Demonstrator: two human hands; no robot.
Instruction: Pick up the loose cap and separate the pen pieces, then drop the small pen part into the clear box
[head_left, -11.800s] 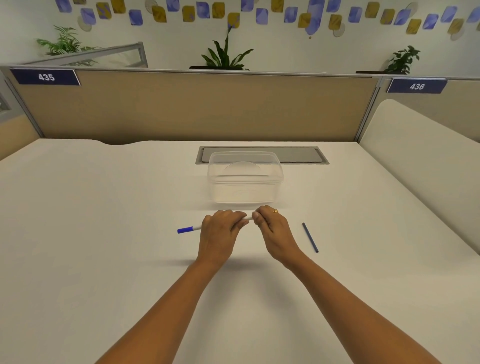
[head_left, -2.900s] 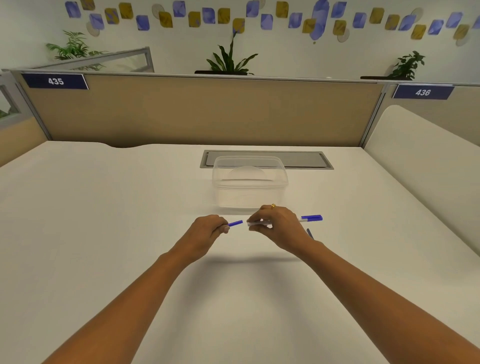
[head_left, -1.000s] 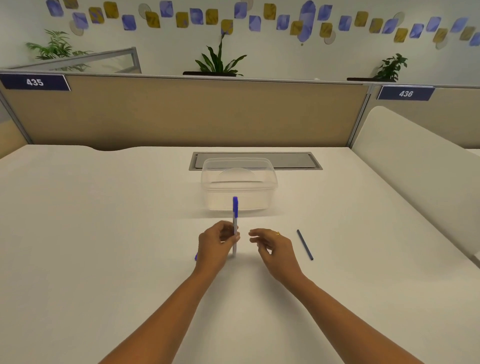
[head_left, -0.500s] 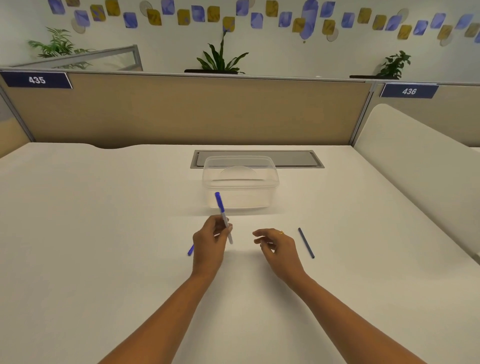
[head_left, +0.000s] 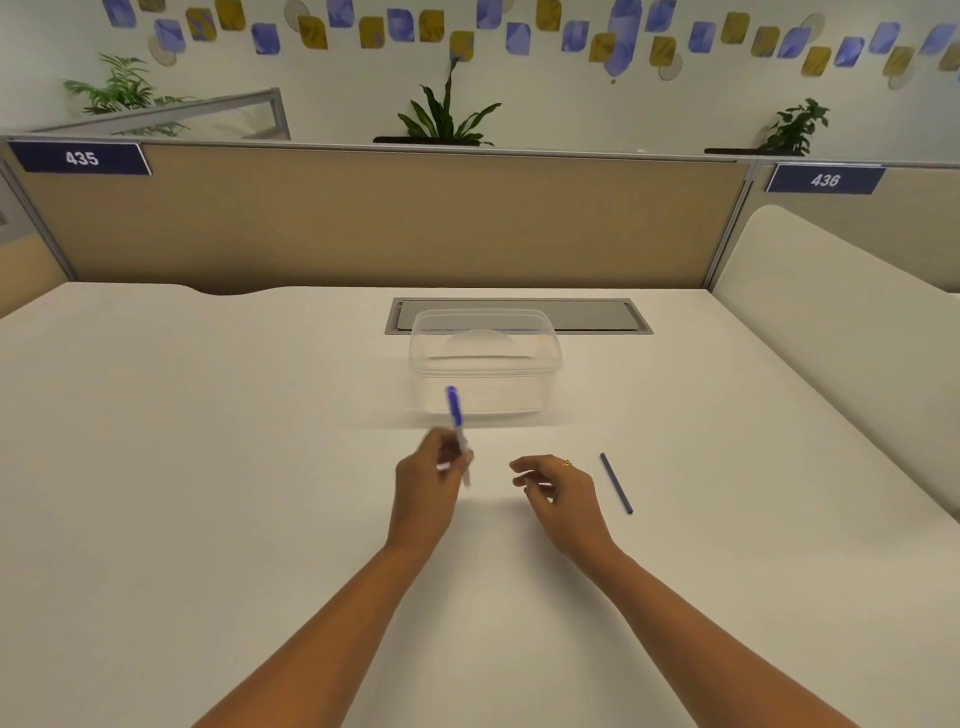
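The left hand (head_left: 426, 480) grips a blue-capped pen (head_left: 458, 431) upright near the tabletop's (head_left: 208, 467) middle; the right hand (head_left: 558, 488) hovers loosely curled, holding nothing. Judged mid-handling, just before the clear container (head_left: 485, 358); lowering it in calls for steady aim.

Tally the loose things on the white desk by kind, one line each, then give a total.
Pens with a blue cap: 1, the pen held upright in the left hand
Thin dark blue sticks: 1, the stick lying beside the right hand
Clear plastic containers: 1, the container behind the hands
Total: 3
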